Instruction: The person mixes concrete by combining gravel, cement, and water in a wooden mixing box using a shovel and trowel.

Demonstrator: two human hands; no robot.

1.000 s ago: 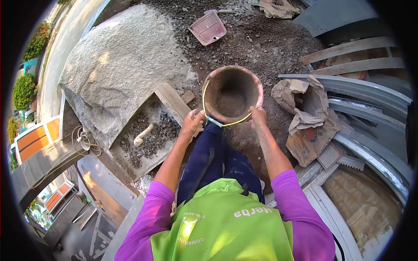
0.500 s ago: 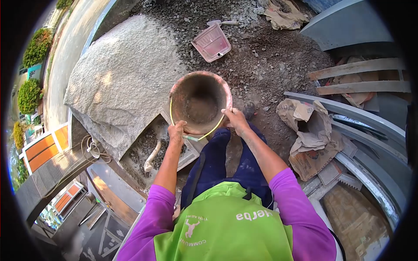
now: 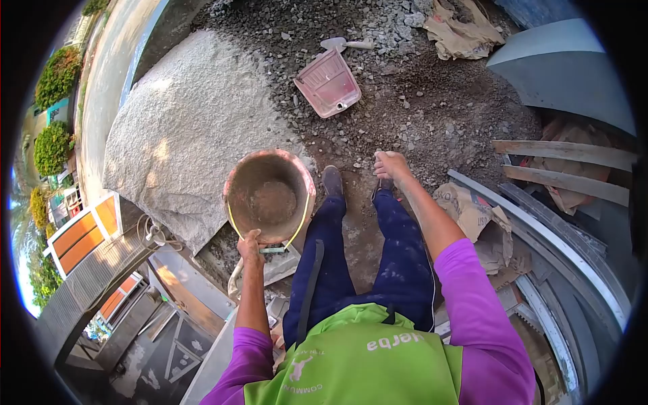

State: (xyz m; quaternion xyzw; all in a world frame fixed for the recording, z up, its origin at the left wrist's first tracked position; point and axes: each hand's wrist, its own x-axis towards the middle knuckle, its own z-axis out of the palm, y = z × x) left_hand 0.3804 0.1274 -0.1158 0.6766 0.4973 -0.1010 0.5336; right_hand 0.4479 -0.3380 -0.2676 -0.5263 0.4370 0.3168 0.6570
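Note:
My left hand (image 3: 250,244) grips the near rim of a dirty pink bucket (image 3: 268,194) with a yellow wire handle. The bucket hangs over the edge of a grey sand pile (image 3: 182,115) and holds a little grey mortar at its bottom. My right hand (image 3: 390,164) is off the bucket, held out in a loose fist over the gravelly ground in front of my right foot, with nothing in it. My blue trouser legs and dark shoes stand between the two hands.
A pink scoop-like tray (image 3: 329,83) lies on the gravel ahead. Torn cement bags (image 3: 480,219) lie at right beside curved metal sheets (image 3: 567,256) and wooden planks (image 3: 565,154). A wooden mixing box (image 3: 270,266) with gravel sits under the bucket, at left.
The bucket has swung from centre to the left. My right hand has let go of its rim and moved out to the right; only my left hand holds it now.

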